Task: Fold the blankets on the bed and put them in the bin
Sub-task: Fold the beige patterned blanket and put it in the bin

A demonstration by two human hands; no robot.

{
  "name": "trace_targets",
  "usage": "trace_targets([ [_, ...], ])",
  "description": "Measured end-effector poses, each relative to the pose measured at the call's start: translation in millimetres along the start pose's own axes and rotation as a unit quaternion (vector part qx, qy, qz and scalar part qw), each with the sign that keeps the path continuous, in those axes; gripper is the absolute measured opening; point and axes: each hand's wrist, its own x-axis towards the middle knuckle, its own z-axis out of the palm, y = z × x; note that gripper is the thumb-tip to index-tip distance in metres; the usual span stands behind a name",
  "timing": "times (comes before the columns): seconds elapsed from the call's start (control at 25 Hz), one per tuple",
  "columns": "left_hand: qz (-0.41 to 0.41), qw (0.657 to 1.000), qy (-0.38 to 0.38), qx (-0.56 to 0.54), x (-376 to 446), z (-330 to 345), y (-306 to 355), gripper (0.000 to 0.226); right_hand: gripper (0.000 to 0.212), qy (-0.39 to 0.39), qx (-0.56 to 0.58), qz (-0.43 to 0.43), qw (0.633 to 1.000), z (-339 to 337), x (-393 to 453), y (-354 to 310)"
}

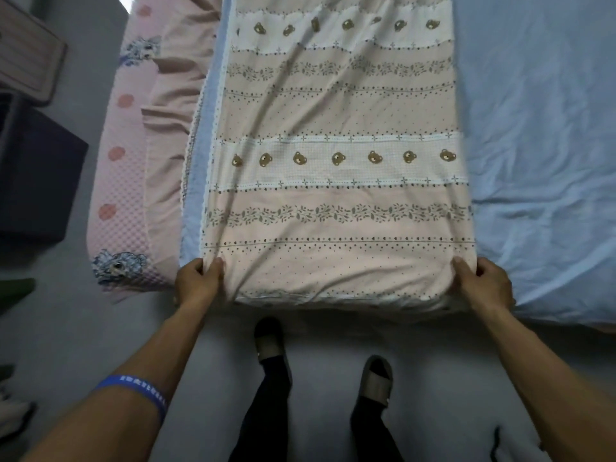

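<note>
Left hand [196, 283] and right hand [483, 285] each pinch a near corner of the blanket [336, 181] on the bed [540, 135]. Folding step in hand; next, both corners likely carried to the far end.

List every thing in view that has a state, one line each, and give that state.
bear-print blanket: folded into a long strip on the bed, near corners gripped.
left hand: pinching the near left corner.
right hand: pinching the near right corner.
blue sheet: spread on the bed, wrinkled.
pink blanket: hanging over the bed's left side, rumpled.
dark bin: on the floor, left of the bed.
</note>
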Motion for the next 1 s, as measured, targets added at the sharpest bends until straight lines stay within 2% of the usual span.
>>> trace_targets([
  [0.16,0.032,0.992,0.040,0.117,-2.0,-11.7,0.8,0.030,0.029,0.025,-0.077,-0.010,0.997,-6.0,-3.2,9.2],
  [0.28,-0.038,0.988,0.052,0.138,-1.7,-10.6,10.1,0.026,0.030,0.035,-0.101,0.010,0.994,-3.8,-7.6,10.7],
  [0.44,-0.102,0.988,0.016,0.117,-1.0,-11.3,16.2,0.034,0.028,-0.023,-0.116,0.056,0.991,-6.6,-8.3,21.1],
  [0.52,-0.122,0.983,0.018,0.138,-9.4,-18.4,19.3,0.037,0.030,0.009,-0.160,0.077,0.984,-5.6,-17.7,18.7],
  [0.56,-0.098,0.976,0.043,0.188,-11.2,-21.4,21.0,0.044,0.030,0.037,-0.189,0.081,0.978,-4.6,-22.2,12.7],
  [0.64,0.040,0.958,0.061,0.277,-12.7,-22.2,27.2,0.066,0.043,0.074,-0.200,0.027,0.977,2.1,-33.1,-10.2],
  [0.72,0.210,0.928,0.030,0.305,-8.7,-1.8,48.2,0.082,0.068,0.079,-0.207,-0.120,0.968,22.3,-37.5,-50.7],
  [0.8,0.352,0.875,0.028,0.332,-8.4,32.2,85.3,0.084,0.091,0.063,-0.248,-0.275,0.927,51.9,-36.7,-106.7],
  [0.88,0.421,0.817,0.024,0.393,-4.4,62.2,104.3,0.086,0.101,-0.003,-0.276,-0.345,0.897,83.9,-35.0,-138.3],
  [0.92,0.433,0.803,-0.013,0.408,-3.3,71.2,96.7,0.086,0.103,-0.042,-0.291,-0.345,0.891,97.0,-33.9,-131.6],
  [1.0,0.435,0.789,-0.087,0.424,-14.2,71.5,46.3,0.095,0.111,-0.070,-0.325,-0.332,0.883,112.6,-52.7,-77.9],
])
